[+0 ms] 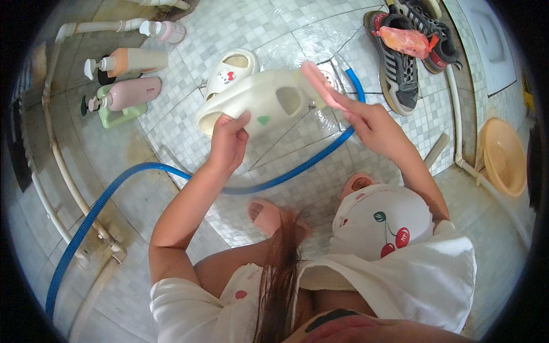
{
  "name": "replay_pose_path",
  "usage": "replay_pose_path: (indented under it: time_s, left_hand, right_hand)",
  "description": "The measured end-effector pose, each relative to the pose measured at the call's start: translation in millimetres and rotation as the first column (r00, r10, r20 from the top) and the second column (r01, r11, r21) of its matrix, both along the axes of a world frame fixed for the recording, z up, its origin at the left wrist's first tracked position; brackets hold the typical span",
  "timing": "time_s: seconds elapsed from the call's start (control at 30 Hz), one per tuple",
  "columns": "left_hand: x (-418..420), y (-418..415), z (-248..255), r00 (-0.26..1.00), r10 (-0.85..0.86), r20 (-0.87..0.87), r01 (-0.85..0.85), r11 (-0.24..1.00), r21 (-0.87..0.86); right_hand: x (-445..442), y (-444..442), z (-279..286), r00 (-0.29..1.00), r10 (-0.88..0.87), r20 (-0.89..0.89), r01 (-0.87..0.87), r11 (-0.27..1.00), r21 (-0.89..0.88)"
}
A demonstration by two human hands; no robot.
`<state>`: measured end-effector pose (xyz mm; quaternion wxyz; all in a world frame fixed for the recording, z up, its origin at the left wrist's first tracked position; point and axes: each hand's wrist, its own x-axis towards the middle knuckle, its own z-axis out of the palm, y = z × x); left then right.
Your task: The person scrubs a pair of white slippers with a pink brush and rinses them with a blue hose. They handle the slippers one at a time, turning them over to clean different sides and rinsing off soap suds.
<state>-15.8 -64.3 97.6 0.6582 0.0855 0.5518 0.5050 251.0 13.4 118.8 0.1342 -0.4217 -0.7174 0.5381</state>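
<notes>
My left hand (231,139) grips the open end of a white plastic slipper (244,100), thumb on top. The slipper is held above the tiled floor and looks blurred, with a green mark on its side. In my right hand (371,126) is a pink brush (318,83), also blurred, at the slipper's far end; whether its bristles touch the slipper, I cannot tell. A second white slipper (236,64) with a cartoon cat and red bow stands on the floor just behind the held one.
A floor drain (328,75) lies near a blue corrugated hose (300,167), which curves across the floor. Pump bottles (137,92) stand at the left by wall pipes. Dark striped sneakers (399,81), with an orange-red bag (405,40) on them, and a yellowish basin (504,156) are at the right.
</notes>
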Motion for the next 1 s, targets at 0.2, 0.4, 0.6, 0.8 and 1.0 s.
replay_pose_path:
  time_s: [0.2,0.4,0.6,0.8,1.0]
  left_hand:
    - [-31,14,11,0.992,0.090,-0.085,-0.092,0.996,-0.022]
    - [5,9,25,0.997,-0.070,-0.016,0.069,0.996,-0.049]
    - [-16,7,25,1.000,-0.012,-0.001,0.012,0.996,-0.091]
    - [-38,21,21,0.996,0.092,0.005,-0.092,0.994,-0.056]
    - [-5,-4,-14,0.953,0.186,0.238,-0.145,0.973,-0.181]
  right_hand:
    - [-19,3,-3,0.998,0.037,-0.045,-0.029,0.984,0.174]
    - [-37,20,15,0.988,0.119,0.101,-0.124,0.992,0.036]
    - [-13,0,-2,0.999,0.028,0.037,-0.028,1.000,0.000]
    - [3,-15,-34,1.000,-0.015,0.017,0.015,1.000,0.002]
    - [37,-2,-93,0.844,-0.427,0.324,0.323,0.888,0.328]
